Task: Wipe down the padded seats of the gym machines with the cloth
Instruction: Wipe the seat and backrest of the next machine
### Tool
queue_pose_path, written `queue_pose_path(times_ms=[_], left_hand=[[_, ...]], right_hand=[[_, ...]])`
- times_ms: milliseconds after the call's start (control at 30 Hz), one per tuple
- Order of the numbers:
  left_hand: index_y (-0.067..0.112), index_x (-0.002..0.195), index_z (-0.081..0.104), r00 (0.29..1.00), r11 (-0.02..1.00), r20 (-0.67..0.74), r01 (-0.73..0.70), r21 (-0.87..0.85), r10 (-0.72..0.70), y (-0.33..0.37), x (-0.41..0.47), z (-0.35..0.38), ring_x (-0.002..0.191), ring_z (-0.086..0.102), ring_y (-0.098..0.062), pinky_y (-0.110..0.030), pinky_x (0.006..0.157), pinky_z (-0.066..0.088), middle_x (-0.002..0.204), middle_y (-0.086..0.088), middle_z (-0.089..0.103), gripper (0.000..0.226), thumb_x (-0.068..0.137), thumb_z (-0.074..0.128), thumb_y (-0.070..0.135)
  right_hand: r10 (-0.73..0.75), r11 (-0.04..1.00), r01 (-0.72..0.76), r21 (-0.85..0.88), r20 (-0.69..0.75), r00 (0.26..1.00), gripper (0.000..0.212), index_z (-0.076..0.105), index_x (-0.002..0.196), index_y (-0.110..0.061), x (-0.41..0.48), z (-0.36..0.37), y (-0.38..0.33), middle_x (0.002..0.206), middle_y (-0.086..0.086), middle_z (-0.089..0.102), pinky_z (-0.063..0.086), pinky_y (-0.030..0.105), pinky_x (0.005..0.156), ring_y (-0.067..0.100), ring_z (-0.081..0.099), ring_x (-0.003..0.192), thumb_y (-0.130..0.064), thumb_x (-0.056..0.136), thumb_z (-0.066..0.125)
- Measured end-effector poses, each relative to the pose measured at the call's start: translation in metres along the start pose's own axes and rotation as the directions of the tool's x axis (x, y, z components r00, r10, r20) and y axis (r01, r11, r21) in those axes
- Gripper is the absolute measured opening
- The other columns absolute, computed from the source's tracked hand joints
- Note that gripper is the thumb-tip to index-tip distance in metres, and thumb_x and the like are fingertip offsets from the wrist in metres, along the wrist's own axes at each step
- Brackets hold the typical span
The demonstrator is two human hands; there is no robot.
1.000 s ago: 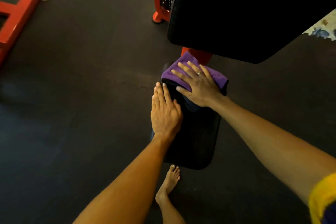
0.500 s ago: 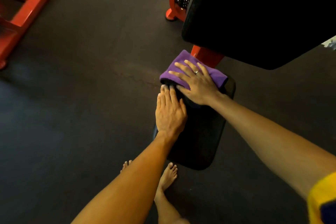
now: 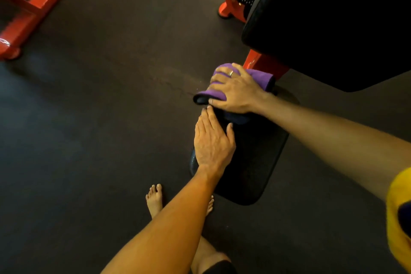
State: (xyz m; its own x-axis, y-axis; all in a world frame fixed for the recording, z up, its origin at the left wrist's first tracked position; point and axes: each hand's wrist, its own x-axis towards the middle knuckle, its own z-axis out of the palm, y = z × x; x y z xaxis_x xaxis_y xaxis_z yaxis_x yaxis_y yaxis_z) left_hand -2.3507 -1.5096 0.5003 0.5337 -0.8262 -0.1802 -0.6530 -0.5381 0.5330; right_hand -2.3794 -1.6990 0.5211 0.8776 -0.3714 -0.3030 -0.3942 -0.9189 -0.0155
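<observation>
Since the earlier frame, our right hand (image 3: 238,91) has gone from flat to curled around the purple cloth (image 3: 259,77) at the far end of the padded seat (image 3: 251,162). Our left hand (image 3: 212,142) rests flat, fingers straight, on the seat's left edge.

This is a gym. The floor is covered with dark rubber mats (image 3: 111,107) that lock together like puzzle pieces along the far edge, and a red metal frame (image 3: 33,2) stands at the far left. On the right, a black padded seat (image 3: 255,162) and a big black pad (image 3: 333,18) sit on a red machine post (image 3: 262,65).
</observation>
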Motion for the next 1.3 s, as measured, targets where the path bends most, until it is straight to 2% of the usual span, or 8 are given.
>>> queue_pose_path(times_ms=[167,333,433,633,800,900,1167,1300], left_hand=[[0.005,0.161,0.008,1.000,0.999,0.024,-0.008,0.033,0.007,0.001,0.000,-0.001,0.154,0.019,-0.027,-0.035,0.124,0.012,0.167,-0.017,0.017,0.078,0.104,0.033,0.053],[0.001,0.159,0.013,1.000,1.000,0.028,-0.014,0.025,0.013,-0.001,-0.001,0.000,0.153,0.023,-0.030,-0.036,0.124,0.012,0.165,-0.021,0.021,0.077,0.105,0.036,0.051],[0.002,0.159,0.017,1.000,0.999,-0.004,-0.019,0.039,0.020,-0.001,-0.001,0.001,0.151,0.027,-0.029,-0.037,0.124,0.017,0.163,-0.020,0.026,0.076,0.104,0.035,0.051],[0.005,0.160,0.014,1.000,0.999,-0.010,-0.011,0.033,0.011,-0.001,0.000,0.001,0.153,0.024,-0.026,-0.035,0.124,0.017,0.165,-0.016,0.024,0.077,0.104,0.033,0.054],[0.004,0.159,0.018,1.000,0.999,-0.015,-0.027,0.019,0.028,-0.002,0.000,0.000,0.151,0.028,-0.027,-0.035,0.124,0.016,0.163,-0.018,0.028,0.075,0.102,0.038,0.048],[0.004,0.159,0.018,0.999,0.999,-0.026,-0.029,0.016,0.029,-0.001,0.001,0.000,0.151,0.027,-0.027,-0.036,0.123,0.020,0.163,-0.017,0.028,0.075,0.103,0.039,0.049],[0.001,0.159,0.014,0.998,0.996,-0.018,-0.051,0.070,0.052,-0.003,0.000,0.001,0.152,0.024,-0.029,-0.037,0.124,0.019,0.165,-0.020,0.022,0.075,0.105,0.038,0.048],[-0.003,0.159,0.009,0.993,0.989,-0.007,-0.116,0.096,0.117,-0.002,-0.002,0.004,0.156,0.010,-0.031,-0.042,0.127,0.012,0.167,-0.022,0.010,0.071,0.106,0.036,0.037]], right_hand=[[0.209,0.977,-0.205,-0.050,0.106,0.972,0.064,0.066,0.123,-0.031,0.039,-0.021,0.007,0.127,0.002,0.063,0.039,0.049,0.099,0.031,0.053,0.122,-0.076,0.092,0.032],[-0.001,0.999,0.001,0.036,0.019,1.000,0.058,0.065,0.128,-0.031,0.007,0.003,-0.021,0.136,-0.002,0.062,0.005,0.056,0.124,0.027,0.045,0.139,-0.068,0.097,0.033],[-0.042,0.999,0.042,-0.012,-0.018,0.999,0.058,0.068,0.116,-0.033,0.014,-0.001,-0.008,0.124,-0.004,0.066,0.023,0.053,0.119,0.025,0.053,0.127,-0.071,0.094,0.030],[0.368,0.926,-0.368,0.085,0.014,0.930,0.053,0.067,0.110,-0.027,0.040,-0.017,-0.008,0.116,0.001,0.064,0.038,0.049,0.100,0.028,0.055,0.116,-0.070,0.092,0.041],[0.066,0.991,-0.046,0.128,-0.158,0.985,0.053,0.065,0.122,-0.030,-0.003,0.014,-0.018,0.133,-0.002,0.062,0.013,0.052,0.122,0.026,0.047,0.135,-0.066,0.092,0.041],[0.132,0.985,-0.104,0.140,-0.206,0.970,0.052,0.065,0.122,-0.029,0.003,0.007,0.002,0.131,-0.001,0.061,0.031,0.050,0.111,0.029,0.051,0.130,-0.067,0.092,0.046],[0.828,0.552,-0.705,0.445,-0.194,0.526,0.060,0.055,0.141,-0.024,-0.009,0.014,-0.022,0.146,0.006,0.055,0.033,0.052,0.112,0.034,0.045,0.137,-0.062,0.098,0.041],[0.751,0.656,-0.644,0.394,-0.248,0.612,0.072,0.035,0.158,-0.028,-0.045,0.037,-0.056,0.166,0.008,0.029,0.007,0.058,0.123,0.038,0.020,0.154,-0.065,0.097,0.042]])
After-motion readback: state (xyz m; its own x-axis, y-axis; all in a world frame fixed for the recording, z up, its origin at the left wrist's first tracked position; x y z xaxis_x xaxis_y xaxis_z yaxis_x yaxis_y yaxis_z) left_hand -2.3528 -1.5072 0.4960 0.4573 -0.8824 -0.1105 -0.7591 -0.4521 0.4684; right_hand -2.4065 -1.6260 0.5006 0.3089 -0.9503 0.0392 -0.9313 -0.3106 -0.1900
